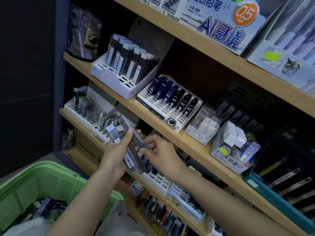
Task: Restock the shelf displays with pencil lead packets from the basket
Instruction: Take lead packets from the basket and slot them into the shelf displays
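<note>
My left hand (115, 155) grips a bundle of long clear pencil lead packets (131, 147), held tilted in front of the lower shelf. My right hand (160, 154) pinches the bundle's right side with fingertips, just above a white slotted display (158, 180) holding dark HB packets. The green basket (39, 181) sits at the lower left with more packets (46, 208) inside. On the shelf above stand a white display of tall lead packets (126, 65) and a display of blue and black 0.3 lead cases (172, 101), with several front slots bare.
Wooden shelves (192, 145) run diagonally from upper left to lower right. A white rack of packets and pens (85, 108) stands left of my hands. White eraser boxes (233, 142) and a teal tray (279, 195) sit at the right. A large 0.5 mm pencil box (221, 23) fills the top shelf.
</note>
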